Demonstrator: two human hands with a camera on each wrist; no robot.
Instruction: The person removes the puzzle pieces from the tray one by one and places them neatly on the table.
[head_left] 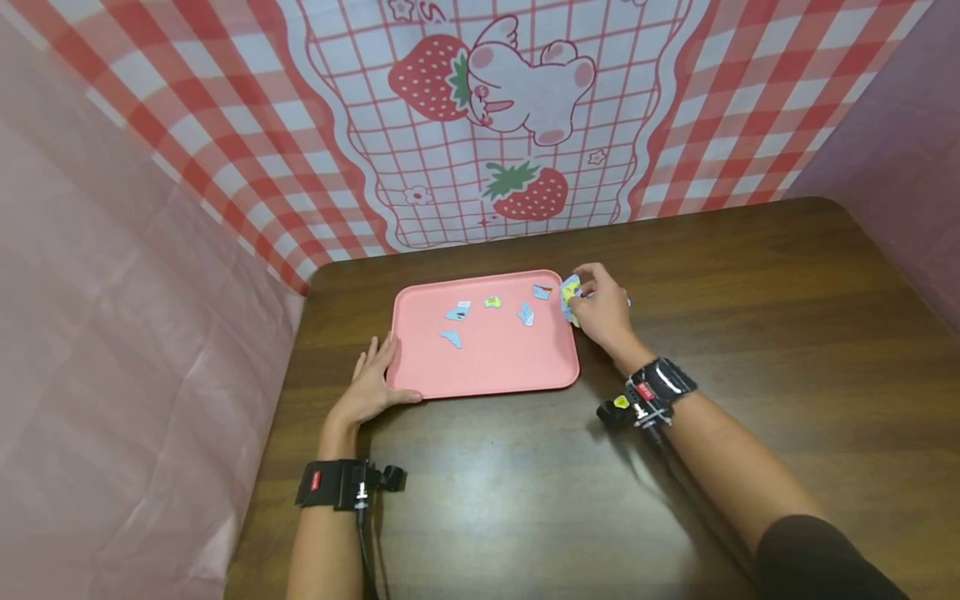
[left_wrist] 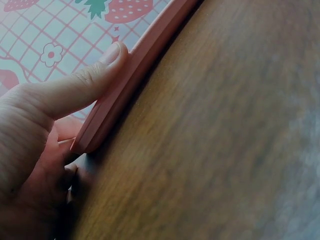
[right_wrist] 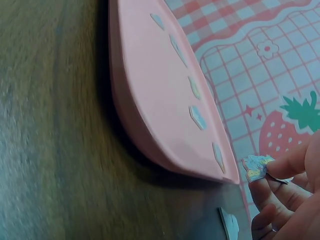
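Note:
A pink tray [head_left: 480, 367] lies on the table, with several small, irregular light-blue and yellow puzzle-like pieces on it, among them a yellow piece [head_left: 492, 302] and a blue one with red [head_left: 542, 292]. My left hand [head_left: 369, 390] rests at the tray's near left corner, fingers spread along the left side. Its thumb [left_wrist: 95, 75] lies against the rim. Just off the tray's right edge, my right hand [head_left: 603, 312] pinches a blue-and-yellow piece [right_wrist: 256, 167] between thumb and fingers. How many pieces it holds, I cannot tell. Another pale piece [right_wrist: 229, 225] shows below that hand.
The brown wooden table [head_left: 750, 333] extends to both sides and in front of the tray. Behind it hangs a red-and-white checked cloth [head_left: 525, 167] with strawberries. Pink fabric [head_left: 135, 333] hangs at the left. Cables run from the cameras on both wrists.

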